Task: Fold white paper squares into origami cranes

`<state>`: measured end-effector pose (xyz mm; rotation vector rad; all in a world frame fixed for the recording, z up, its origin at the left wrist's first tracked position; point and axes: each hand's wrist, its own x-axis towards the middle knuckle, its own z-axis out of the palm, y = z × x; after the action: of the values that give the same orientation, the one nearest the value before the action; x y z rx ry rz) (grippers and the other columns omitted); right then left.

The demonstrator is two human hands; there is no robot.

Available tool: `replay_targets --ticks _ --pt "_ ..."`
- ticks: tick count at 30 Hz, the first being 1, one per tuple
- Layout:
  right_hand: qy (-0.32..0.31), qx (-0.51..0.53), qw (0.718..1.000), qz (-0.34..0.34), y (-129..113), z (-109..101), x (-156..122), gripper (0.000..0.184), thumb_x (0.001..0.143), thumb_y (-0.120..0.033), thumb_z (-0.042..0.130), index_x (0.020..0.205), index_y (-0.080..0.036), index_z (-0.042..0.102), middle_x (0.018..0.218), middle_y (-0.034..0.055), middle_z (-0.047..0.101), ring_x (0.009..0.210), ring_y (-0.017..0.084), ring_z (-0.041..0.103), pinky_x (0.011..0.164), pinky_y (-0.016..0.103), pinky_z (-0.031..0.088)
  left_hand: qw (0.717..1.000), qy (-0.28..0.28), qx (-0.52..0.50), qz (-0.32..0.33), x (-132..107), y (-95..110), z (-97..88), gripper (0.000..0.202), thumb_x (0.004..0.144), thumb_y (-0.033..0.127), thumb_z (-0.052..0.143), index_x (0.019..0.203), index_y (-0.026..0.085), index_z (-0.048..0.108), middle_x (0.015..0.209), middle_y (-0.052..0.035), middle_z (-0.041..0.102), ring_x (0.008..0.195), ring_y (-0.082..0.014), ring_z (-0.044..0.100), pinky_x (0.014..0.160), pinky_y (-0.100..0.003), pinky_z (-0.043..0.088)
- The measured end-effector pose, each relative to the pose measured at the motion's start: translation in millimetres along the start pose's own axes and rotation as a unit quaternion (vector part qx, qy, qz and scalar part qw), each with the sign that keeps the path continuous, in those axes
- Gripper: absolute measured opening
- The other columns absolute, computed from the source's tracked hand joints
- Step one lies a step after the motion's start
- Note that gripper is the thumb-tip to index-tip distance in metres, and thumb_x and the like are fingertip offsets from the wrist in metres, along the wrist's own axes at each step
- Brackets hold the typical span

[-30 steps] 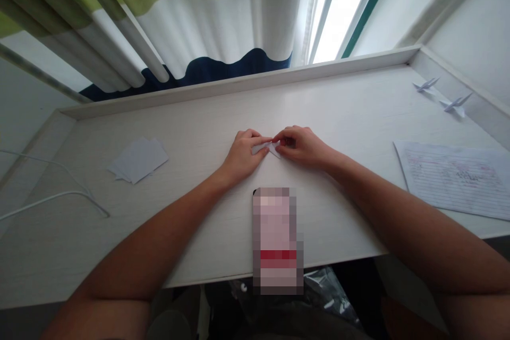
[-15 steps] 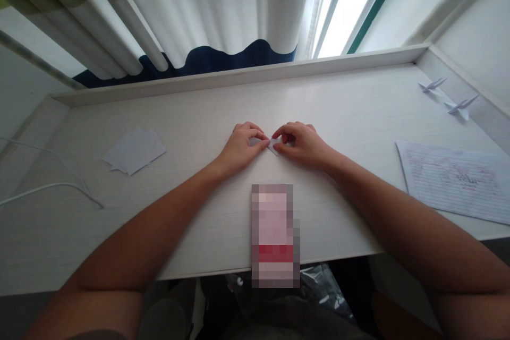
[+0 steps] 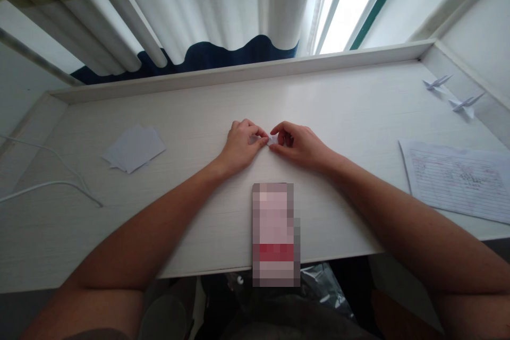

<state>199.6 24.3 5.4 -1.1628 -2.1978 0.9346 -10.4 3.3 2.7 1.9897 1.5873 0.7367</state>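
Over the middle of the desk, my left hand (image 3: 246, 142) pinches a small piece of folded white paper (image 3: 273, 139) between thumb and fingertips. From the other side, my right hand (image 3: 300, 143) curls around the same paper. Its thumb and index fingertip are a little apart at the paper's edges, and its other fingers are bent in by the right end. Much of the paper is hidden by the fingers, so its exact folds cannot be made out.
Loose white paper sheets (image 3: 137, 147) lie at left, near a white cable (image 3: 51, 184). Two folded paper cranes (image 3: 464, 104) stand at far right, above a lined written sheet (image 3: 458, 175). A blurred-out rectangular object (image 3: 274, 218) lies at the desk's (image 3: 207, 223) front edge.
My right index fingertip and thumb have spread slightly apart around the paper. My left hand keeps its pinch, nearly in place. The view has shifted a little.
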Motion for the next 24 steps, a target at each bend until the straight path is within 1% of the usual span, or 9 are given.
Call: replay_targets --ticks 3,6,10,15,19,21,24 --pt "0.007 -0.004 1.0 0.015 0.0 1.4 1.3 0.014 0.086 -0.028 0.071 0.098 -0.021 0.074 0.083 0.0018 0.071 0.071 0.017 0.058 0.071 0.033 0.044 1.0 -0.008 0.011 -0.01 0.5 -0.3 -1.4 0.013 0.098 0.03 0.071 0.095 0.023 0.081 0.104 -0.0081 0.072 0.116 -0.0314 0.056 0.111 -0.051 0.047" --pt "0.01 -0.006 1.0 0.021 -0.1 2.1 2.2 0.012 0.086 -0.03 0.073 0.092 -0.021 0.075 0.082 0.0022 0.072 0.071 0.017 0.059 0.071 0.033 0.044 1.0 0.002 0.022 -0.021 1.5 -3.3 -3.0 0.011 0.094 0.033 0.075 0.092 0.024 0.081 0.104 -0.0082 0.073 0.114 -0.0323 0.055 0.112 -0.054 0.045" --pt "0.013 0.0 0.999 0.034 -1.4 1.6 2.0 0.015 0.084 -0.03 0.075 0.096 -0.02 0.076 0.081 0.002 0.072 0.07 0.017 0.061 0.07 0.033 0.045 0.999 0.011 0.027 -0.029 3.1 -6.5 -4.8 0.011 0.089 0.036 0.08 0.088 0.025 0.081 0.108 -0.0081 0.073 0.116 -0.0335 0.055 0.114 -0.057 0.043" --pt "0.014 0.009 0.999 0.038 -0.9 2.2 2.3 0.024 0.082 -0.033 0.079 0.102 -0.019 0.077 0.082 0.0021 0.073 0.07 0.017 0.061 0.07 0.033 0.046 0.998 0.0 0.034 -0.044 3.2 -2.7 -6.0 0.007 0.09 0.032 0.079 0.088 0.025 0.081 0.111 -0.0081 0.073 0.119 -0.0347 0.056 0.114 -0.059 0.042" --pt "0.018 0.007 0.999 0.033 1.6 3.1 2.6 0.027 0.082 -0.035 0.081 0.104 -0.02 0.078 0.081 0.0018 0.073 0.068 0.017 0.059 0.069 0.033 0.046 0.999 0.003 0.042 -0.028 0.8 1.2 -4.8 0.006 0.091 0.029 0.078 0.093 0.027 0.083 0.113 -0.0081 0.074 0.12 -0.0352 0.056 0.114 -0.059 0.04" --pt "0.017 0.007 1.0 0.025 2.6 2.3 2.1 0.024 0.086 -0.037 0.076 0.103 -0.019 0.078 0.08 0.0023 0.072 0.069 0.017 0.059 0.07 0.033 0.045 0.999 0.004 0.044 -0.017 -0.8 2.2 -4.1 0.008 0.093 0.028 0.076 0.095 0.028 0.084 0.113 -0.0074 0.076 0.12 -0.0346 0.057 0.113 -0.059 0.04" --pt "0.017 0.001 1.0 0.013 3.4 1.0 1.0 0.022 0.095 -0.035 0.065 0.101 -0.019 0.08 0.08 0.0035 0.073 0.072 0.018 0.059 0.071 0.034 0.044 0.999 0.006 0.043 -0.014 -2.8 2.4 -3.6 0.009 0.094 0.027 0.075 0.095 0.029 0.084 0.114 -0.0059 0.077 0.12 -0.0336 0.059 0.112 -0.057 0.04"
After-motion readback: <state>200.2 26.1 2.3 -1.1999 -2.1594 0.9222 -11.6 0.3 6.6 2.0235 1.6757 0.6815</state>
